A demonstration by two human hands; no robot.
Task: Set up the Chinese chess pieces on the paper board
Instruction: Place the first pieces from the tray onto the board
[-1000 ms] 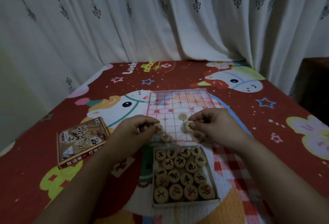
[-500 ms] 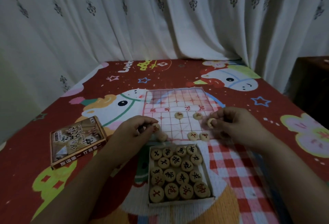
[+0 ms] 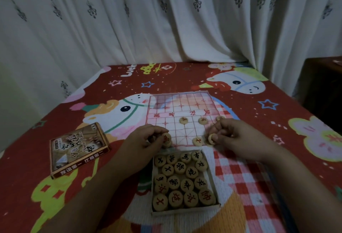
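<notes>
Looking down from your head camera, you have two hands busy. Your left hand (image 3: 146,140) pinches one red-marked piece (image 3: 167,137) at the paper board's (image 3: 177,103) near left corner, and your right hand (image 3: 236,136) pinches one pale piece (image 3: 211,138) by its near right corner. Three loose pieces (image 3: 183,120) lie on the board's near half, and a fourth piece (image 3: 220,117) peeks past your right knuckles. One open tray (image 3: 185,212) just off the board's near edge holds about seventeen boxed pieces (image 3: 179,167). One printed lid (image 3: 79,149) lies to the left. Red cartoon cloth (image 3: 277,121) lies underneath, with a white patterned curtain (image 3: 166,20) behind.
</notes>
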